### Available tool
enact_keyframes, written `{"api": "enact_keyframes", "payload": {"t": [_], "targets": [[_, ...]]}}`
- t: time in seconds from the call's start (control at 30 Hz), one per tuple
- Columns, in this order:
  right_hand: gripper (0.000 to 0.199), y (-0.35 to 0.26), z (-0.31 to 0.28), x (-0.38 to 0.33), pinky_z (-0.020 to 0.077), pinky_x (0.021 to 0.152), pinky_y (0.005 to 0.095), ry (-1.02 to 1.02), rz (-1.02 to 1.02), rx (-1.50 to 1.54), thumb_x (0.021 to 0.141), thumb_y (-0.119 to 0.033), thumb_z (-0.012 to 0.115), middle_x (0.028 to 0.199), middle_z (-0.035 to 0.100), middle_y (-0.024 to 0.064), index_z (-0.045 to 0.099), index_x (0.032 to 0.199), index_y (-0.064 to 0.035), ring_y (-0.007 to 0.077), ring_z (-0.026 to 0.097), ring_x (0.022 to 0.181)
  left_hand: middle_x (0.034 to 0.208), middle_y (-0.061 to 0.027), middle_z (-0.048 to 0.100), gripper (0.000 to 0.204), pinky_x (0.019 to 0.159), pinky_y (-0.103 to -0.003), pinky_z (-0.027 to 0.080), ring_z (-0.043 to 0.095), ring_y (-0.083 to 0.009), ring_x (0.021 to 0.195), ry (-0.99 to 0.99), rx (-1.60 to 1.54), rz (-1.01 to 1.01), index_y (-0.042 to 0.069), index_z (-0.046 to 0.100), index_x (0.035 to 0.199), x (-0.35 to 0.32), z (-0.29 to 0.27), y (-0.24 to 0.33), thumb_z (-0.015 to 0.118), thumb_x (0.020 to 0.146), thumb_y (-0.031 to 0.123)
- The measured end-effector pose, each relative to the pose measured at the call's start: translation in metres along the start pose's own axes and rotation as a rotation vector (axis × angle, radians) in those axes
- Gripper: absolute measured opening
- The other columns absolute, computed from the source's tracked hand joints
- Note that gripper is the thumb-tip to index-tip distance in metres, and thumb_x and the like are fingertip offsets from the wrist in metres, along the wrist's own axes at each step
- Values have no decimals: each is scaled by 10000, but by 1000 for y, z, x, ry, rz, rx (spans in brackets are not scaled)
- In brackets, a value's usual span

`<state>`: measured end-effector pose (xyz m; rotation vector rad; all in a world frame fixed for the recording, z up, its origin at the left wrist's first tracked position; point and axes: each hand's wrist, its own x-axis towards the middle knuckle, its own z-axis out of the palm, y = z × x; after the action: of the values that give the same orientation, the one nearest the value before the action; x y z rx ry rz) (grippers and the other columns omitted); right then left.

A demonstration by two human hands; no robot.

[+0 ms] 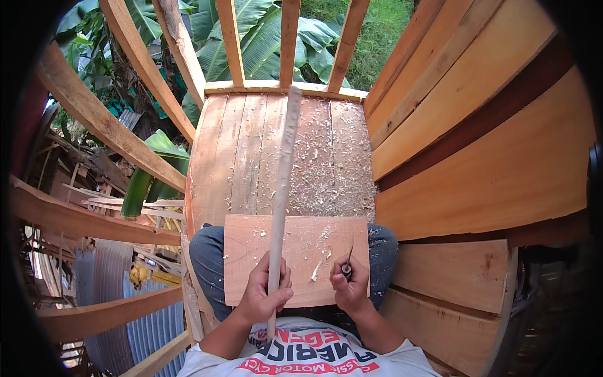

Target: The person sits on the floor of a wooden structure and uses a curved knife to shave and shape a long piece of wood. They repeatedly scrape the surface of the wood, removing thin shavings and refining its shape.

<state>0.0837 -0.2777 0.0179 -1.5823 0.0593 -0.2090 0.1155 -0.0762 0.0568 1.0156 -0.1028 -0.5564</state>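
Observation:
A flat reddish wooden board (308,242) lies across my lap, dotted with pale shavings. My left hand (264,290) grips a long pale wooden stick (281,182) near its lower end; the stick runs away from me over the board and the plank floor. My right hand (350,286) rests on the board's near right part, closed on a small knife (347,267) with a dark thin blade pointing up.
A plank floor (251,151) covered in wood shavings stretches ahead to a low railing of slats (286,38). A wall of wide planks (490,144) rises on the right. Slanted beams (107,125), banana leaves and corrugated metal sheets (144,314) lie to the left, below.

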Motion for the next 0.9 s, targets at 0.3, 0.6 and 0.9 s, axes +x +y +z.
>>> {"api": "enact_keyframes", "payload": {"t": [0.3,0.6,0.9], "targets": [[263,-16,-9,-22,323,437,202,-88,48,32,956,-208,608,606,473,-10,458,827,-36,43,422,486,708,-33,418,253,575,-304,448,448,-127,560,201,-149,684,92,339,1033,55,25,52,537,881,46],[265,-33,1,-21,395,374,225,175,67,356,943,-172,625,610,478,30,399,847,-71,99,492,435,1009,-122,493,256,975,-458,399,516,-277,1015,192,-200,846,121,377,1130,80,68,-4,492,996,306],[333,-56,11,41,571,462,280,371,-63,501,860,32,668,694,600,79,364,840,-102,176,682,616,1259,-170,467,425,1109,-450,267,421,-266,1248,122,-403,651,115,391,1240,67,79,-40,493,978,435]]}}
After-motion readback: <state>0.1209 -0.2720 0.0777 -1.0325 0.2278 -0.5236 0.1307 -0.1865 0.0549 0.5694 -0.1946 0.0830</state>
